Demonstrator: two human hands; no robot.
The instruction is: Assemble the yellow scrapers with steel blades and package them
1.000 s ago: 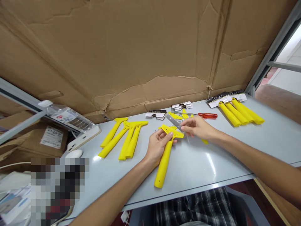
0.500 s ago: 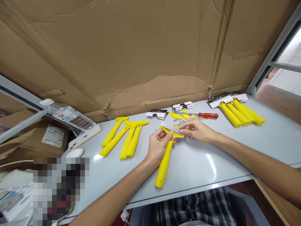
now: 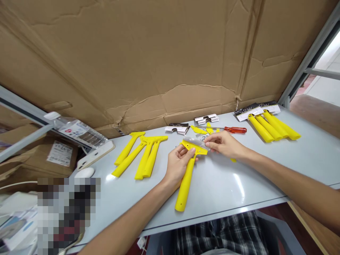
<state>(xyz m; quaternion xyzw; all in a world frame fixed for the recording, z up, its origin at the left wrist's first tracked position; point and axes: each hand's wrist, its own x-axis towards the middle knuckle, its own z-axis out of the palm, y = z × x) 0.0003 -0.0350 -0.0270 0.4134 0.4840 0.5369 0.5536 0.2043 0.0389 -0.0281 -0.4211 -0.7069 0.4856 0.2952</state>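
My left hand point(image 3: 179, 163) is closed around the neck of a yellow scraper handle point(image 3: 185, 186), thumb on its wide head. The handle's round end points toward me, above the table's front edge. My right hand point(image 3: 224, 144) pinches the right end of a thin metal blade point(image 3: 195, 141). That blade lies along the far edge of the yellow head; how it sits against the head I cannot tell exactly. Behind my hands are small yellow plates point(image 3: 199, 130), a pile of small metal parts partly hidden, and a screwdriver point(image 3: 235, 130) with a red handle.
Several yellow handles point(image 3: 151, 156) lie to the left. Carded yellow scrapers point(image 3: 273, 127) lie at the right, folded cards point(image 3: 177, 128) at the back. A plastic bottle point(image 3: 77, 129), a phone point(image 3: 95, 154) and a white mouse point(image 3: 85, 173) are far left. Cardboard point(image 3: 159, 63) walls the back.
The blade has shifted from lying over the yellow head to its far edge, uncovering more of the head. My right hand moved slightly right and away; my left hand stays put.
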